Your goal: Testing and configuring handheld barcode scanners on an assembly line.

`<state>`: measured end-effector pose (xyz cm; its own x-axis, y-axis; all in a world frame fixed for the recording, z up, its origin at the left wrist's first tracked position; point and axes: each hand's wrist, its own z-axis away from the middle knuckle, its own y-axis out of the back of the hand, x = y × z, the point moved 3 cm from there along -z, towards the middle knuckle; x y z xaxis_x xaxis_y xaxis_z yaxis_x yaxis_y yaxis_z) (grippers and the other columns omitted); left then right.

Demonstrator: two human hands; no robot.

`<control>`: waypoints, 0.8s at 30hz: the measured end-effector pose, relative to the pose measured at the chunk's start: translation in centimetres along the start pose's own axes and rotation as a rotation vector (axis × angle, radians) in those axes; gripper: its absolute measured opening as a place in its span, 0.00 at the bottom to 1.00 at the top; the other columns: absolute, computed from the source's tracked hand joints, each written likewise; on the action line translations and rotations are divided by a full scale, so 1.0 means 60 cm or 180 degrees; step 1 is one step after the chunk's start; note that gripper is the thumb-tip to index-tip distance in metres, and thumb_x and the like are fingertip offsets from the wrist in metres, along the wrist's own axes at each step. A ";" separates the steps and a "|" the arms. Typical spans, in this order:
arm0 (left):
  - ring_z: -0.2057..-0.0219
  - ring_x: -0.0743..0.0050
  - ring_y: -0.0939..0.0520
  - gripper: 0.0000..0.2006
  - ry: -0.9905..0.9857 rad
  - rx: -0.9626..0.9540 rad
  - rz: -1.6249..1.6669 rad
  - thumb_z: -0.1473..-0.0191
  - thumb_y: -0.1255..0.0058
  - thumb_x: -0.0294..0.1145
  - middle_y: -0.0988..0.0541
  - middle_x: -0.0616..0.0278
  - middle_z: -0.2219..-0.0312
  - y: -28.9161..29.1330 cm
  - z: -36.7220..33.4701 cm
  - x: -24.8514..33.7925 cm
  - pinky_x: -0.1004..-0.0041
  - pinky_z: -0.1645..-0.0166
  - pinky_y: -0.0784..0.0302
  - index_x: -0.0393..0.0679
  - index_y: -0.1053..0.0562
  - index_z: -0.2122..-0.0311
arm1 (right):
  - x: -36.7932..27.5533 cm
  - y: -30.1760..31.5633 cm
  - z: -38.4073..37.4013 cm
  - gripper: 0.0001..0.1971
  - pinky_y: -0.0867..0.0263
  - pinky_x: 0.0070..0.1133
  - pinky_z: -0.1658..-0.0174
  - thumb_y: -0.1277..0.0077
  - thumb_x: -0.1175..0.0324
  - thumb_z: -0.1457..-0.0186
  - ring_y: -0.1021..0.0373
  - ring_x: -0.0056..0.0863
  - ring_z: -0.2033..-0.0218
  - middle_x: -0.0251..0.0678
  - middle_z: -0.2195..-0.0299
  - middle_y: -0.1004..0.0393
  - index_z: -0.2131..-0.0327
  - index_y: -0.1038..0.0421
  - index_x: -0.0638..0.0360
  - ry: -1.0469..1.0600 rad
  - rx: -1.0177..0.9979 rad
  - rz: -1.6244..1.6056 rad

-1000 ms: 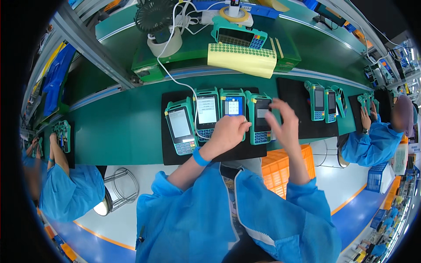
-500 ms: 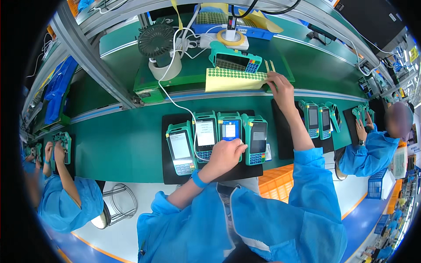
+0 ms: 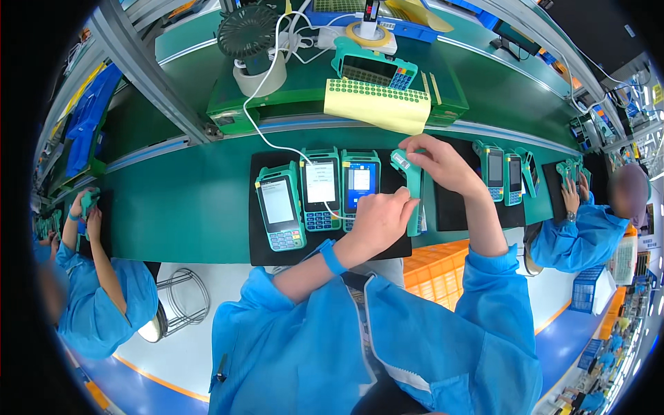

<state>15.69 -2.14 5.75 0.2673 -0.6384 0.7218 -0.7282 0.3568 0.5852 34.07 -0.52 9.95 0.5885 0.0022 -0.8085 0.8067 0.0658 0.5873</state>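
A green-cased payment terminal (image 3: 415, 187) is tipped up on its side at the right end of the row, its screen turned away. My left hand (image 3: 379, 220) is closed, fingertips at the terminal's near left side. A white cable (image 3: 280, 147) runs to this hand; its end is hidden. My right hand (image 3: 443, 163) reaches the terminal's top end with bent, pinched fingers; anything small between them is hidden. To the left lie a terminal with a blue screen (image 3: 361, 183) and two with pale screens, one in the middle (image 3: 321, 185) and one outermost (image 3: 279, 207).
A yellow sheet with green dots (image 3: 377, 107) hangs over the raised green shelf's edge. Another terminal (image 3: 373, 68) and a small fan (image 3: 247, 34) stand there. Black mats (image 3: 449, 207) lie on the bench. Co-workers sit at both sides; an orange crate (image 3: 432, 273) stands below.
My right hand has come down from the yellow sheet to the rightmost terminal's top. That terminal has been tipped from lying flat onto its side. My left hand has moved slightly right.
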 end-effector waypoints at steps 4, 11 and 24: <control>0.81 0.46 0.19 0.12 -0.0004 -0.0084 -0.0088 0.38 0.45 0.36 0.23 0.50 0.85 -0.008 0.000 0.022 0.56 0.78 0.26 0.41 0.26 0.71 | -0.007 -0.016 -0.007 0.06 0.29 0.30 0.55 0.46 0.73 0.40 0.24 0.42 0.60 0.47 0.59 0.23 0.61 0.26 0.65 0.0096 0.0109 0.1055; 0.81 0.45 0.19 0.13 -0.0031 -0.0037 -0.0097 0.37 0.45 0.38 0.24 0.49 0.85 0.000 -0.002 0.028 0.56 0.78 0.26 0.41 0.26 0.71 | -0.027 -0.033 -0.017 0.08 0.29 0.36 0.54 0.45 0.74 0.42 0.24 0.49 0.58 0.51 0.60 0.23 0.61 0.28 0.67 -0.0256 0.0019 0.1949; 0.75 0.39 0.20 0.11 0.0586 -0.0391 0.0662 0.37 0.46 0.36 0.22 0.46 0.79 0.044 0.026 -0.132 0.53 0.72 0.28 0.40 0.26 0.68 | 0.012 -0.203 0.103 0.42 0.48 0.41 0.32 0.38 0.66 0.51 0.48 0.55 0.30 0.56 0.30 0.50 0.32 0.43 0.59 0.0421 0.1760 0.0490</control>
<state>10.66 2.81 1.02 0.2386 -0.4126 0.8791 -0.7004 0.5539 0.4501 24.98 -7.50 2.44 0.7179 0.0973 -0.6893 0.6420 -0.4753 0.6016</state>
